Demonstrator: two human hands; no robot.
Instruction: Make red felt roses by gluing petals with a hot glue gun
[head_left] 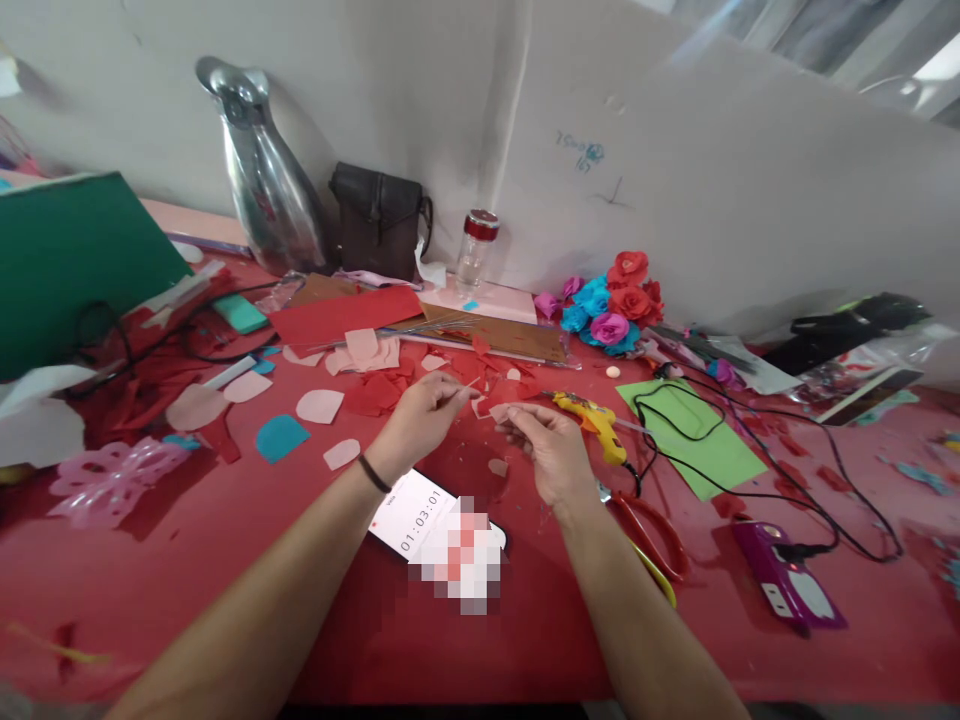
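While the left hand [424, 415] pinches one thin pale strip [471, 384], the right hand [551, 445] pinches one small pink piece [498, 411] above the tabletop's [540, 640] middle; toward the near edge one phone [412, 520] reads "01:03:01", and beyond the far edge one wall [420, 90] bears handwritten "167"

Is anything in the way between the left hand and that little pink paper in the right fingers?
Nothing visible stands in the gap between the left hand and the pink paper; red scraps appear to lie beyond, on the table.
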